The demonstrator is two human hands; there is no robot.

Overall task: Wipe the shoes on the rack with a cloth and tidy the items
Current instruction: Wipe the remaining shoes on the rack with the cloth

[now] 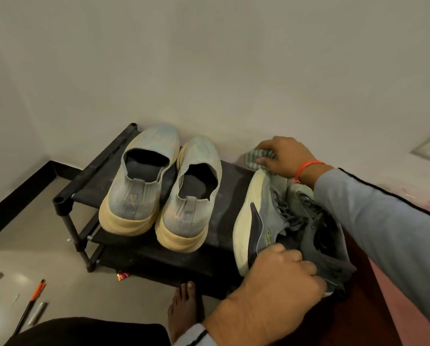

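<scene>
A low black shoe rack (89, 178) stands against the wall. Two pale blue slip-on shoes (144, 181) with cream soles sit on its top shelf, heels toward me. To their right lies a grey laced sneaker (266, 216) with a pale sole, a second one partly hidden behind it. My left hand (278, 278) grips the heel of the grey sneaker. My right hand (286, 156) holds a striped grey-green cloth (256, 158) against the sneaker's toe.
My bare foot (184, 310) stands on the tiled floor just before the rack. Pens and a marker (31, 303) lie on the floor at the lower left. A small red wrapper (122, 275) sits under the rack's front edge. A reddish surface is at right.
</scene>
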